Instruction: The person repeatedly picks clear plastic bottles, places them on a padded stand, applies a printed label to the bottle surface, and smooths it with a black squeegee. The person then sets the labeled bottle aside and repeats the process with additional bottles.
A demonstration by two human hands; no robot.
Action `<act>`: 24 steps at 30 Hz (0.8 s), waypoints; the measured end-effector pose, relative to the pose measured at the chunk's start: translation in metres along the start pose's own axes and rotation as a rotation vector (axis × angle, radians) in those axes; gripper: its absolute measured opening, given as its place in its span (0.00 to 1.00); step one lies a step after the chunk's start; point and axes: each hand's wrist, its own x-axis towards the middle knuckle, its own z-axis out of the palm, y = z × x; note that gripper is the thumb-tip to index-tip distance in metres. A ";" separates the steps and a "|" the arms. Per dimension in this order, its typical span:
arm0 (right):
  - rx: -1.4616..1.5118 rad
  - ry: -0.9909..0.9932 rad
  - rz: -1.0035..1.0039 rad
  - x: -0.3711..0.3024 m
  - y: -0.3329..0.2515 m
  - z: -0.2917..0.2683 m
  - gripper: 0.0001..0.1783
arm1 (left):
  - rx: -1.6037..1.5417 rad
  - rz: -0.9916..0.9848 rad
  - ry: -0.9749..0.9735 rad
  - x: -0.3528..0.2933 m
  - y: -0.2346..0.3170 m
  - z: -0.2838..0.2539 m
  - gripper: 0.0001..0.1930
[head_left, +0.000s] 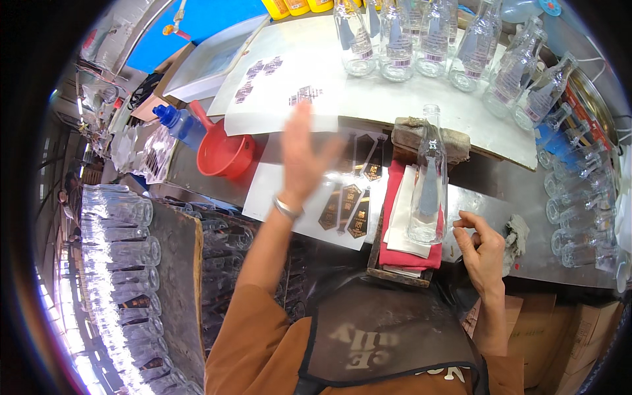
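My left hand [306, 155], blurred by motion, reaches over the edge of a white sheet [263, 118] with small printed labels [306, 94]. Its thumb stands apart from the fingers and nothing shows in it. A clear glass bottle [431, 181] lies on folded white cloth [398, 227] and a red cloth [394, 178] in a small wooden tray [398, 276], its neck on a rolled grey cloth [455, 141]. My right hand [484, 250] is just right of the bottle's base, not touching it, fingers loosely bent, thumb and forefinger apart. Dark and gold label pieces [352, 204] lie left of the tray.
Several labelled bottles [398, 49] stand along the back of the white table. More bottles lie stacked at right [582, 210] and far left [135, 250]. A red dipper [224, 151] and a blue-capped bottle [181, 125] are at left; a crumpled grey rag [517, 240] is by my right hand.
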 end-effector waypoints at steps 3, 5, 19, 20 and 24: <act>0.054 -0.001 0.074 0.002 -0.001 0.003 0.15 | 0.192 -0.226 0.127 0.030 -0.107 -0.007 0.40; 0.085 0.078 0.096 0.002 0.009 0.001 0.13 | 0.358 -0.372 0.076 0.051 -0.148 -0.010 0.41; 0.093 0.110 0.069 0.010 0.019 0.006 0.12 | 0.426 -0.302 -0.220 0.025 -0.103 -0.031 0.34; 0.084 0.112 0.063 0.009 0.018 0.005 0.11 | 0.382 -0.274 -0.236 0.020 -0.090 -0.038 0.34; 0.086 0.086 0.063 0.005 0.020 0.004 0.14 | 0.385 -0.066 -0.115 0.011 -0.087 -0.041 0.29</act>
